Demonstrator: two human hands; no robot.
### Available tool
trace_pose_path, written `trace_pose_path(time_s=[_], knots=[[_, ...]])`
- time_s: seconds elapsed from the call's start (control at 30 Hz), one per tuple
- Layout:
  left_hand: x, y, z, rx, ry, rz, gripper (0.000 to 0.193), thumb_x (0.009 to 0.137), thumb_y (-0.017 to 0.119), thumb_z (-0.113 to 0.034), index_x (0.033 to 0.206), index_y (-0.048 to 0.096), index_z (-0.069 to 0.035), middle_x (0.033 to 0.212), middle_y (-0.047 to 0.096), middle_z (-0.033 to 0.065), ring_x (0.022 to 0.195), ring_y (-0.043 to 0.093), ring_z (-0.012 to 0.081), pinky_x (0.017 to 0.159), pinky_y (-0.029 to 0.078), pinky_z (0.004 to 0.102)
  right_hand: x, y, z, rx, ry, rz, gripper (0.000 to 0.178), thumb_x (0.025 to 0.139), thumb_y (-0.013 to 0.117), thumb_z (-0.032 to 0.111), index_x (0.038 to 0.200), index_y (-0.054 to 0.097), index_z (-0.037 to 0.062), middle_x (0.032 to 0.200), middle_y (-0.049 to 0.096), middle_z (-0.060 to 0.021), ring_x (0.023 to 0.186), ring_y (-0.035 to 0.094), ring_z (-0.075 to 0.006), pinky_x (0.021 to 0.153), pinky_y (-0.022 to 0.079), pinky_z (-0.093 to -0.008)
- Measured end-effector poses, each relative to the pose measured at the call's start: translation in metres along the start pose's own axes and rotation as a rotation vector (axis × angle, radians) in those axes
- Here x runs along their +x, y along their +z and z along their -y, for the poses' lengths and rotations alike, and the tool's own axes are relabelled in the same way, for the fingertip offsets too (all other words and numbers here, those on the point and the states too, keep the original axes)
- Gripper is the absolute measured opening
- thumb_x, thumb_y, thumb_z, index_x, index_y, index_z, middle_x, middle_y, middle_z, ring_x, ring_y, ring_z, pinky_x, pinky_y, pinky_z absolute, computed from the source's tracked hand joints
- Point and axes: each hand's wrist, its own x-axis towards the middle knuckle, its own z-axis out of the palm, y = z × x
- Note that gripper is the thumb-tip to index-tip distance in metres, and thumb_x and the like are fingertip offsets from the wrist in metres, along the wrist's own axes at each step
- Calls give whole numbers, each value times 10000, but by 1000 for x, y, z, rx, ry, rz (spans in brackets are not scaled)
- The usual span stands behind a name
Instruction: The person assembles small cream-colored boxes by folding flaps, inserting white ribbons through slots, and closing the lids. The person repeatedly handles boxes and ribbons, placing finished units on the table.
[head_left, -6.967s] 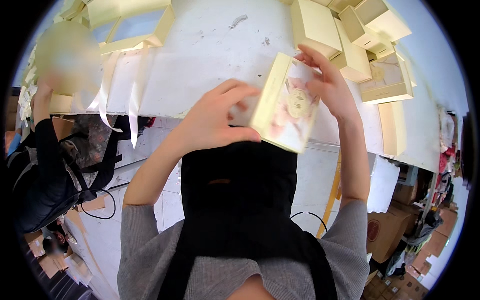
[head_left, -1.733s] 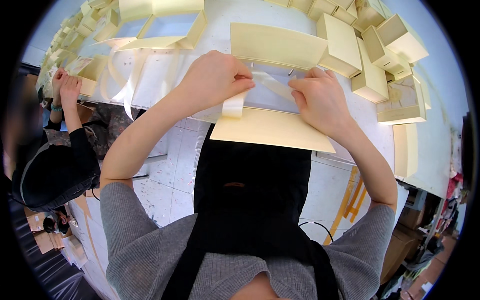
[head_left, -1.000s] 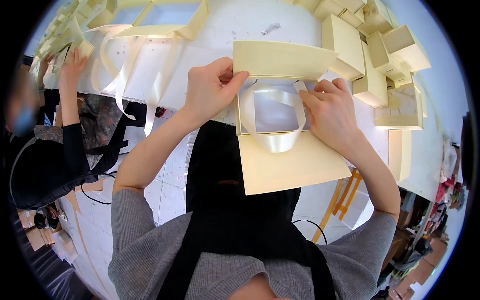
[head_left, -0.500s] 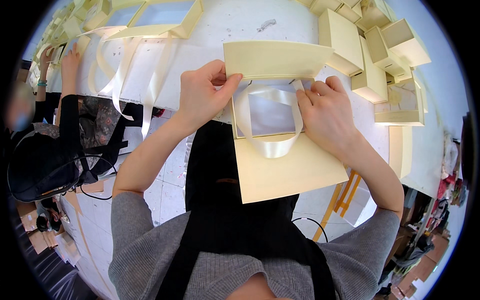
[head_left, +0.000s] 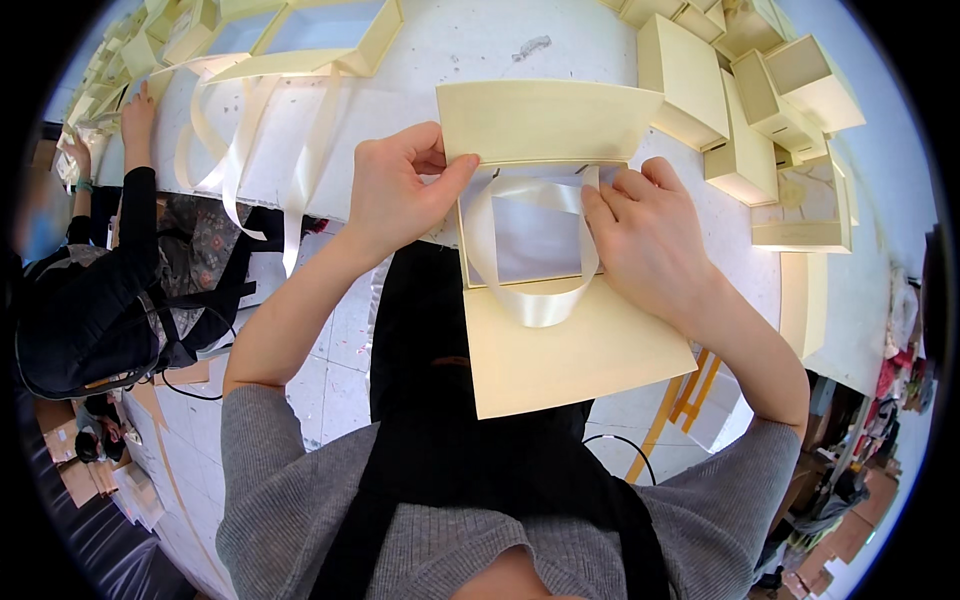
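Pinched between thumb and fingers of the left hand [head_left: 395,195] is the upper left corner of a cream folding box [head_left: 545,260], which is laid at the near edge of the white table [head_left: 450,50]. Its ribbon loop [head_left: 535,290] is pressed flat by the open right hand [head_left: 645,240]. Finished boxes [head_left: 740,90] are stacked toward the far right corner.
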Motion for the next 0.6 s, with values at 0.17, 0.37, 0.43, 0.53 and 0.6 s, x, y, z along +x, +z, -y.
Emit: trace_pose_path(time_s=[0.17, 0.37, 0.43, 0.53, 0.6], knots=[[0, 3, -2, 17, -1, -3, 152, 788, 716, -110, 768, 654, 27, 718, 712, 109, 677, 718, 179, 591, 536, 251, -1, 2, -4, 14, -9, 19, 303, 633, 650, 66, 914, 652, -49, 764, 643, -61, 762, 572, -195, 763, 408, -321], [-1, 3, -3, 21, 14, -11, 148, 800, 710, -108, 778, 657, 29, 728, 714, 110, 682, 716, 168, 598, 540, 254, -2, -2, -3, -40, -63, 17, 269, 687, 637, 63, 931, 655, -50, 776, 649, -57, 764, 573, -188, 760, 413, -323], [-2, 3, -2, 16, 10, -1, 142, 805, 705, -102, 787, 660, 31, 729, 714, 107, 685, 714, 162, 607, 544, 255, -1, -1, -4, -11, -71, -5, 264, 694, 640, 63, 932, 657, -49, 793, 661, -61, 763, 574, -186, 766, 416, -324], [-2, 4, -4, 5, 9, -3, 135, 808, 701, -97, 799, 664, 32, 723, 711, 100, 682, 710, 155, 616, 547, 254, -2, 2, -7, 48, -58, 3, 253, 711, 646, 61, 937, 662, -50, 823, 676, -71, 765, 580, -184, 776, 418, -325], [-2, 4, -5, 6, 9, -4, 131, 809, 701, -95, 806, 667, 32, 719, 710, 97, 680, 708, 153, 619, 547, 253, -2, 2, -7, 62, -74, -18, 253, 718, 655, 63, 943, 666, -51, 838, 683, -75, 765, 586, -184, 776, 418, -328]])
